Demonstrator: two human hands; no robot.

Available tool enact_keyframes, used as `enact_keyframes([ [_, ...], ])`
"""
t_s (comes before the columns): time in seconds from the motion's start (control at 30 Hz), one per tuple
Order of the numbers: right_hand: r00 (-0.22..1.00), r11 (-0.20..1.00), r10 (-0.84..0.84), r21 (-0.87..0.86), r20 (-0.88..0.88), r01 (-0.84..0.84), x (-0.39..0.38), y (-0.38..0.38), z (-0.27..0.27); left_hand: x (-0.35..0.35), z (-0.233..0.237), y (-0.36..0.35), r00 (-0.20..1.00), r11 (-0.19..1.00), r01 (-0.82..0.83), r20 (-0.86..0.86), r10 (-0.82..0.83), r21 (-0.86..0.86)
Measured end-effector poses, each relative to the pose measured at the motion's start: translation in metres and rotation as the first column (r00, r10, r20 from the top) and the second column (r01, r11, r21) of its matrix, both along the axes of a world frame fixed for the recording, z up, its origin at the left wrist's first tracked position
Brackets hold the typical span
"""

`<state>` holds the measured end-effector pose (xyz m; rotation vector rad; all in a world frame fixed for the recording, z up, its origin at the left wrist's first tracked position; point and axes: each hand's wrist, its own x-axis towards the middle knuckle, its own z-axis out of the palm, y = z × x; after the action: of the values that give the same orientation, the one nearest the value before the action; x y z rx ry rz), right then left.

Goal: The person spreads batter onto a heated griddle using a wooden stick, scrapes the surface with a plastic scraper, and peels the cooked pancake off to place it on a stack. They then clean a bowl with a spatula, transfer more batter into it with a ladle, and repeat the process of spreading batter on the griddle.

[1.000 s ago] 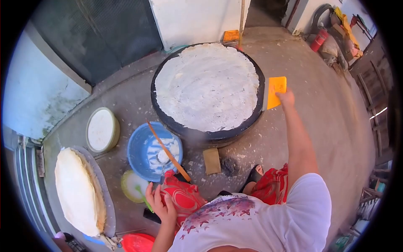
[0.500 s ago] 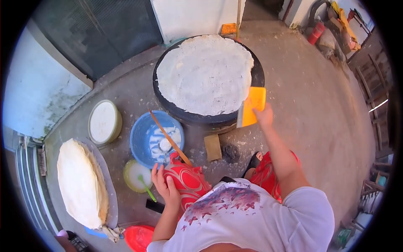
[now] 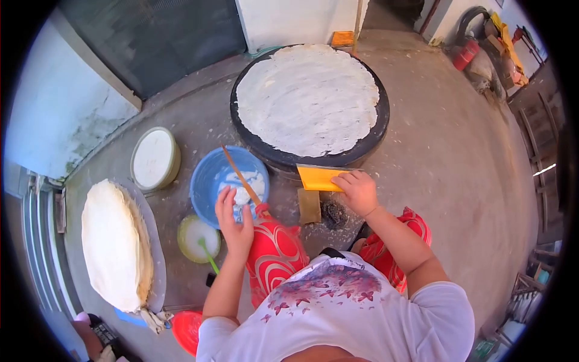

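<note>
A thin white sheet of batter (image 3: 307, 99) covers most of the round black griddle (image 3: 383, 130). My right hand (image 3: 360, 192) grips the yellow scraper (image 3: 319, 178), whose metal edge faces the griddle's near rim. Beside my left knee, my left hand (image 3: 234, 223) is raised with its fingers apart and holds nothing. Just beyond it stands the blue basin (image 3: 202, 181), with white dough inside and a wooden stick (image 3: 241, 172) leaning across it.
At the left lies a stack of pale flatbreads (image 3: 114, 244). Near it are a bucket of white batter (image 3: 152, 158), a green bowl (image 3: 190, 238) with a green spoon, and a red basin (image 3: 187, 330). A brown block (image 3: 309, 206) sits before the griddle.
My right hand has brought the scraper left, from the griddle's right side to its near edge, and turned it. My left hand has risen toward the blue basin. The view has shifted slightly.
</note>
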<state>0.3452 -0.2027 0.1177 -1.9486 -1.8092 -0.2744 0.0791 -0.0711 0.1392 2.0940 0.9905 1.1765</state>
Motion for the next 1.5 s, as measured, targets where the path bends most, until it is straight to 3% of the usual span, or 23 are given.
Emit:
enact_keyframes([
  [0.13,0.997,0.997,0.076,-0.033,0.031,-0.075,0.01,0.016,-0.013,0.032,-0.015,0.038,0.997,1.0,0.005,-0.075,-0.006,-0.007],
  [0.23,0.993,0.995,0.076,0.052,0.092,-0.081,0.016,0.044,-0.017,0.065,-0.03,0.064,0.974,0.989,0.073,-0.225,-0.042,0.132],
  [0.3,0.995,0.999,0.029,0.023,0.097,-0.031,0.021,0.058,-0.016,0.09,-0.033,0.076,0.94,0.966,0.166,-0.328,-0.095,0.197],
  [0.47,0.998,0.995,-0.056,0.087,-0.001,0.056,0.015,0.051,-0.003,0.139,-0.06,0.108,0.863,0.959,0.232,-0.49,-0.124,0.165],
  [0.53,0.998,0.998,0.056,0.004,0.042,-0.056,0.007,0.041,-0.005,0.147,-0.072,0.12,0.824,0.922,0.284,-0.559,-0.094,0.262],
  [0.63,0.992,0.993,0.115,0.017,0.056,-0.116,-0.005,0.043,-0.018,0.161,-0.079,0.14,0.82,0.924,0.354,-0.524,-0.231,0.146],
  [0.7,0.994,0.995,0.095,0.014,0.062,-0.096,-0.001,0.058,-0.02,0.175,-0.072,0.154,0.806,0.922,0.358,-0.546,-0.226,0.147],
  [0.8,0.991,0.995,-0.088,0.057,0.101,0.083,0.02,0.086,-0.024,0.189,-0.056,0.162,0.816,0.924,0.356,-0.527,-0.237,0.136],
  [0.93,0.996,0.996,0.05,0.072,0.077,-0.055,0.007,0.098,-0.025,0.206,-0.05,0.174,0.843,0.92,0.367,-0.469,-0.264,0.14],
  [1.03,0.994,0.994,0.048,0.097,0.098,-0.058,0.01,0.111,-0.027,0.216,-0.047,0.182,0.838,0.915,0.385,-0.461,-0.29,0.124],
  [1.17,0.994,0.992,-0.087,0.093,0.062,0.081,0.031,0.137,-0.022,0.225,-0.026,0.19,0.866,0.937,0.333,-0.428,-0.258,0.109],
  [1.27,0.997,0.989,0.082,0.124,0.006,-0.082,0.009,0.137,-0.024,0.232,-0.018,0.198,0.891,0.944,0.316,-0.372,-0.261,0.095],
  [1.3,0.984,0.982,0.157,0.095,0.085,-0.165,0.003,0.138,-0.025,0.235,-0.016,0.2,0.891,0.944,0.316,-0.37,-0.261,0.095],
  [1.37,0.989,0.986,0.133,0.093,0.061,-0.138,0.005,0.15,-0.027,0.24,-0.008,0.202,0.888,0.911,0.368,-0.362,-0.284,0.186],
  [1.5,0.984,0.985,-0.142,0.116,0.106,0.13,0.054,0.187,-0.028,0.247,0.016,0.195,0.895,0.866,0.391,-0.35,-0.278,0.312],
])
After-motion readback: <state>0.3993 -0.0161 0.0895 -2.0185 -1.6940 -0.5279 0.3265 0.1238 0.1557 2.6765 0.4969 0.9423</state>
